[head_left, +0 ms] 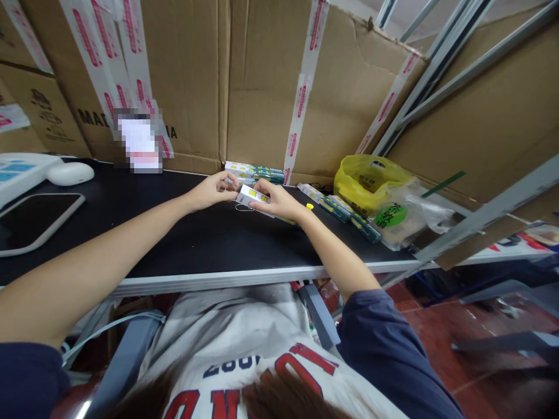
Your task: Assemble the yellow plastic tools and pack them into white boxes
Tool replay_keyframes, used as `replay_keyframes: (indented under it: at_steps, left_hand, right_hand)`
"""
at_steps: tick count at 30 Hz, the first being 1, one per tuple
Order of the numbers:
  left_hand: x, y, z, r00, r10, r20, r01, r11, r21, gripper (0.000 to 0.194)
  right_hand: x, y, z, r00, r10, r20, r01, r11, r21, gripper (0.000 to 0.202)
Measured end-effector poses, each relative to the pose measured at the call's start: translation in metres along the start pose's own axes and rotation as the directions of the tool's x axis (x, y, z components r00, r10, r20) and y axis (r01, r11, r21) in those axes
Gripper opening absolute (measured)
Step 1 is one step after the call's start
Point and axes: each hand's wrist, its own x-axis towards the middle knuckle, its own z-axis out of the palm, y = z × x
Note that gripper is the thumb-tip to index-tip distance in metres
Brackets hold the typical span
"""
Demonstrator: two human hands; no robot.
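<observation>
Handling of one slim white cardboard box with yellow squares (247, 195) appears under way: the right hand (276, 199) pinches it near the black desk's (209, 244) back edge; the left hand (217, 191) curls at its end, grip unclear. White-and-green cardboard boxes (255, 171) lie unheld behind.

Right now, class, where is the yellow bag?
In the head view, the yellow bag sits right of the right hand on the black table, beside the clear bag.
</observation>
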Motion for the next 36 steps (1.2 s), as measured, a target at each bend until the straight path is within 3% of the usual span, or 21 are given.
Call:
replay_keyframes:
  at_steps: [6, 11, 15, 18, 20, 25, 31, 36]
  left_hand:
    - [-0.003, 0.012, 0.002, 0.998, 0.017, 0.06, -0.026, 0.989, 0.148, 0.023]
    - [-0.007, 0.019, 0.005, 0.991, -0.102, 0.087, 0.094, 0.992, 0.087, 0.023]
    - [-0.008, 0.025, 0.008, 0.963, -0.258, 0.075, 0.267, 0.949, -0.169, 0.025]
    - [-0.009, 0.028, 0.01, 0.951, -0.289, 0.108, 0.308, 0.872, -0.379, 0.029]
    - [-0.009, 0.029, 0.011, 0.947, -0.302, 0.107, 0.318, 0.843, -0.433, 0.029]
    - [-0.01, 0.027, 0.012, 0.945, -0.323, 0.048, 0.31, 0.842, -0.442, 0.033]
    - [-0.01, 0.023, 0.014, 0.948, -0.315, 0.043, 0.303, 0.856, -0.419, 0.044]
    - [-0.01, 0.023, 0.014, 0.945, -0.324, 0.041, 0.314, 0.868, -0.384, 0.041]
  right_hand:
    - [0.0, 0.0, -0.001, 1.0, -0.009, 0.002, 0.009, 1.0, 0.01, 0.035]
    - [0.0, 0.0, 0.0, 0.999, -0.025, 0.025, 0.025, 0.999, -0.021, 0.034]
    - [-0.001, 0.0, 0.0, 0.999, -0.036, 0.028, 0.036, 0.999, -0.009, 0.035]
    - [0.0, -0.001, -0.001, 0.999, -0.042, 0.009, 0.042, 0.999, 0.014, 0.035]
    - [0.0, -0.001, -0.001, 0.999, -0.047, -0.002, 0.047, 0.999, 0.026, 0.034]
    - [0.0, -0.003, -0.001, 0.997, -0.071, -0.017, 0.072, 0.996, 0.053, 0.032]
    - [0.0, -0.003, 0.001, 0.996, -0.087, -0.019, 0.088, 0.996, 0.031, 0.033]
    - [0.001, -0.002, 0.003, 0.995, -0.096, -0.006, 0.096, 0.995, 0.018, 0.032]
